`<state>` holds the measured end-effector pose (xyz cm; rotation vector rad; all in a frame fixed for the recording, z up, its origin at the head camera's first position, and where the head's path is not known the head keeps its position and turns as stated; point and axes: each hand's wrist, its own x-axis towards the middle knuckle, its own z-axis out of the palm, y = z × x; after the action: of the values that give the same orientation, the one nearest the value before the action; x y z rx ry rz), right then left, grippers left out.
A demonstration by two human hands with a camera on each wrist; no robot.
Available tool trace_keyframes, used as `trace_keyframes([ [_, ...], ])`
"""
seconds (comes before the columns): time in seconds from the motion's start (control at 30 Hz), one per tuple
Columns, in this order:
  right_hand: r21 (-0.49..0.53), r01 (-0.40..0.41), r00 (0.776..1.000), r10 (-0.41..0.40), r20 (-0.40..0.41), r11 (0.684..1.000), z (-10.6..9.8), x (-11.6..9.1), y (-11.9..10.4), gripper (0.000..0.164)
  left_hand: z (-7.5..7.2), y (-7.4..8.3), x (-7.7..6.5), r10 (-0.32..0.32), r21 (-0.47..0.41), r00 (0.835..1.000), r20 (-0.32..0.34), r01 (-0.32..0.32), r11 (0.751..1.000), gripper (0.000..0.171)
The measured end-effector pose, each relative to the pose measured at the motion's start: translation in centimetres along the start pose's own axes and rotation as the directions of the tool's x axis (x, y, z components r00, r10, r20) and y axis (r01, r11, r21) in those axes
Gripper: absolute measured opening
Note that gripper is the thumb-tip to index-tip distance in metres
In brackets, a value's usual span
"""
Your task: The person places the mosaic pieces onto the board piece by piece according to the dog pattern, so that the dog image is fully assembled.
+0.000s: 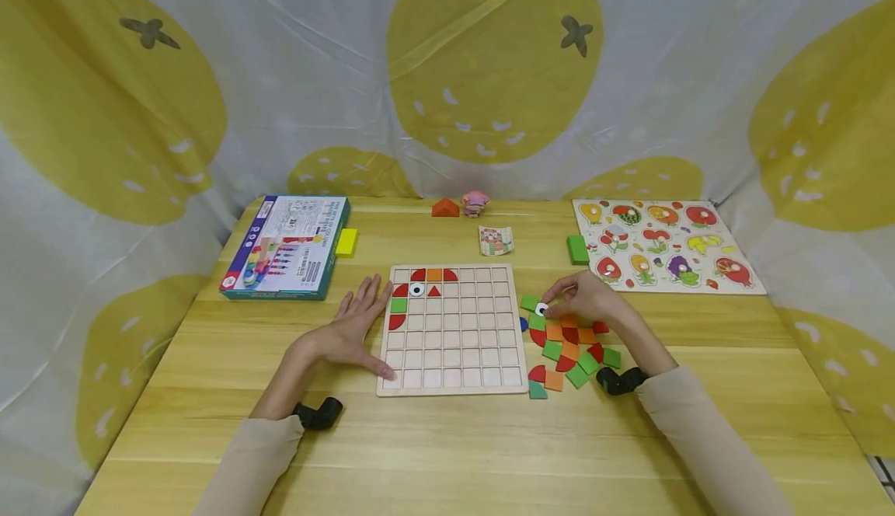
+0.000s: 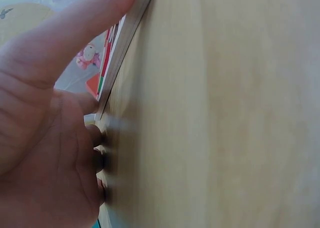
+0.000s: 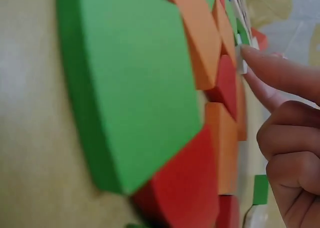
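Note:
A wooden grid board (image 1: 471,339) lies in the middle of the table, with red quarter-circle pieces, an orange square, a green square, a red triangle and a white eye tile (image 1: 416,289) in its upper-left cells. My left hand (image 1: 353,329) rests with spread fingers at the board's left side, its thumb on the lower-left corner. In the left wrist view that thumb (image 2: 75,32) lies against the board's edge. Right of the board, my right hand (image 1: 586,298) pinches a second white eye tile (image 1: 541,309) between thumb and index finger, over loose pieces. Its other fingers are curled.
Loose green, red and orange pieces (image 1: 576,376) lie right of the board. Behind stand a boxed toy (image 1: 290,248), a yellow block (image 1: 346,242), a red triangular block (image 1: 445,207), a pink figurine (image 1: 475,203), a pattern card (image 1: 496,241), a green block (image 1: 577,250) and a fruit puzzle (image 1: 667,248).

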<state>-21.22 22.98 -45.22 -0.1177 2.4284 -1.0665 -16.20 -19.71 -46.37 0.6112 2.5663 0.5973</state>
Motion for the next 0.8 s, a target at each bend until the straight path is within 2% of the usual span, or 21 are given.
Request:
trace_keyframes([
  [0.17,0.029,-0.023,1.0,0.023,0.0,0.999,0.1,0.8,0.7,0.023,0.0,0.0,0.0,-0.004,0.005,1.0,0.004,0.004,1.0,0.142],
  [0.4,0.04,-0.018,0.998,0.02,-0.063,0.999,-0.8,1.1,1.0,0.029,-0.2,0.1,0.0,-0.005,0.003,1.0,0.009,0.005,1.0,0.142],
  [0.5,0.038,-0.003,1.0,0.004,-0.029,0.999,-1.0,1.0,0.9,0.033,-0.3,0.1,0.0,-0.005,0.002,1.0,0.011,0.005,1.0,0.142],
  [0.63,0.015,0.006,1.0,-0.005,-0.009,1.0,-0.9,1.1,0.8,0.033,-0.3,0.1,0.0,-0.005,0.0,1.0,0.01,0.005,1.0,0.142],
  [0.8,-0.06,0.046,0.999,-0.047,-0.025,0.997,-0.8,0.9,0.5,0.03,-0.2,0.0,0.1,-0.006,0.007,1.0,0.012,0.006,1.0,0.142],
])
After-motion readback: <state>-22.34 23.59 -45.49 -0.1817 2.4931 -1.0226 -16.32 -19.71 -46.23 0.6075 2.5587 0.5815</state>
